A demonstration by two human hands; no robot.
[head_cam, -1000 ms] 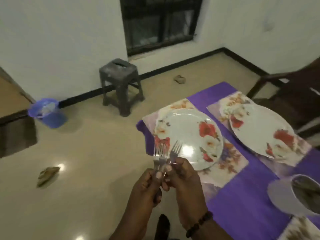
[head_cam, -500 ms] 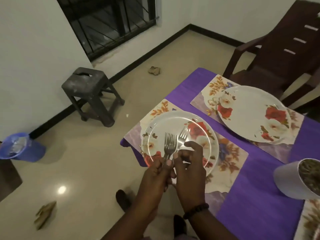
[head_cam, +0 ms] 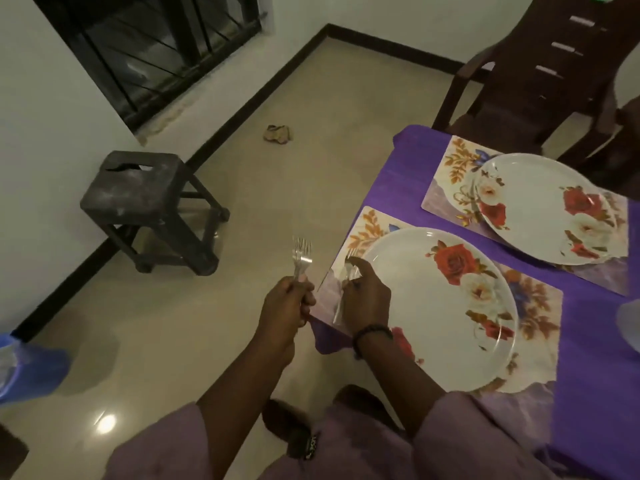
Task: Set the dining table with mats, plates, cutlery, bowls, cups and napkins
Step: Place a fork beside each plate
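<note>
Right hand (head_cam: pixel 365 299) fingers (head_cam: pixel 363 268) pinch fork (head_cam: pixel 346 285) beside plate (head_cam: pixel 440 306).

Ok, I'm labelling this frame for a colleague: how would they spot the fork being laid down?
Find the purple table and its nearer flowered plate. Just left of that plate, over the mat's edge, the right hand holds one fork. It is single; the left hand holds a bunch of forks above the floor.

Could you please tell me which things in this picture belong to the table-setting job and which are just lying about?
Part of the job:
- fork held by the right hand
- forks gripped in the left hand
- near plate
- far plate
- floral mats

Just lying about:
- stool
- crumpled scrap on the floor
- blue bin
- chair
</note>
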